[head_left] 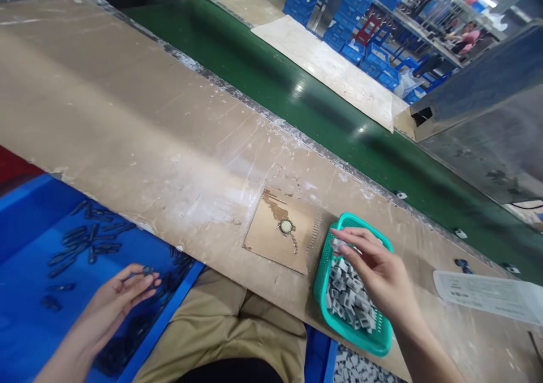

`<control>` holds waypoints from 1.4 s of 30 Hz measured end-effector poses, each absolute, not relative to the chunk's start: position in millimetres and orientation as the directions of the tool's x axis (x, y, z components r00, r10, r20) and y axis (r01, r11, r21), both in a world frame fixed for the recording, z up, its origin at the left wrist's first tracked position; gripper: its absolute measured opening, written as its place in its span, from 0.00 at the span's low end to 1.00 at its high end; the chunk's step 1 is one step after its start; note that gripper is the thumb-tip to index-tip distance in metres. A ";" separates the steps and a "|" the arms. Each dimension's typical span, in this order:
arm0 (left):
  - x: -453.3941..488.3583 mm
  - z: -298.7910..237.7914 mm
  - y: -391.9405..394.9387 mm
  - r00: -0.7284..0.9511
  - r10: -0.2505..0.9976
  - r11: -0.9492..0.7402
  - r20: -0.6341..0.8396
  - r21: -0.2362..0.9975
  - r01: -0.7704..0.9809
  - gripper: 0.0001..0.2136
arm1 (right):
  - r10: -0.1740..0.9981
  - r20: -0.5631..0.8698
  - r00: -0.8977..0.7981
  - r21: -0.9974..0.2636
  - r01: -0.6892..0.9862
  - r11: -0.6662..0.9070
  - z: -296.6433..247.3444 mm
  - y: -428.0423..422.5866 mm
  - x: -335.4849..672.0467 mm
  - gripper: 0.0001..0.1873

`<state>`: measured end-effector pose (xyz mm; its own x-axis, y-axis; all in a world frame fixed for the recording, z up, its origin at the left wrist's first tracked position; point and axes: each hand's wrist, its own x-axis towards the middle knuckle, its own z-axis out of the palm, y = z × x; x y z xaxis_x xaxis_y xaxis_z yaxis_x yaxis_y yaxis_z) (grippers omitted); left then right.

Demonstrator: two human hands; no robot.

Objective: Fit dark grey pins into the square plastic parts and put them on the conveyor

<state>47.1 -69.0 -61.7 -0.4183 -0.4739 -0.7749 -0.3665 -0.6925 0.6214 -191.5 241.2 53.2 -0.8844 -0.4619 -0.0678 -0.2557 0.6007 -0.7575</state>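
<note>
My left hand (127, 292) is over the blue bin at lower left, its fingertips pinched on a small dark part (147, 270). Many dark elongated parts (76, 241) lie in that bin. Above the green basket (384, 346), my right hand (377, 264) holds a small light grey piece (337, 244) between thumb and fingers. Similar grey blocky pieces (350, 298) fill the basket. Between the hands, a cardboard square (265, 236) lies on the table with a small round cap-like dish (287, 226) on it; what the dish contains is unclear.
Beyond the brown table (148, 123) runs a green conveyor belt (254, 72), with a few small parts (460, 233) along its near side. A clear plastic sheet or lid (483, 292) lies at right. A metal housing (487, 111) spans the belt. Blue crates (377, 60) stand behind.
</note>
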 end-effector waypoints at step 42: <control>-35.3 29.2 6.1 -0.519 0.098 0.810 0.849 0.234 0.538 0.06 | -0.546 -0.653 -0.525 -0.729 0.633 0.263 87.5 166.6 -133.2 0.14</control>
<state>-35.3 6.1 29.2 -0.5186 0.0984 0.8494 0.5377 0.8099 0.2345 -133.2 166.6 87.5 -0.5253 -0.5456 -0.6530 0.6325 0.2629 -0.7286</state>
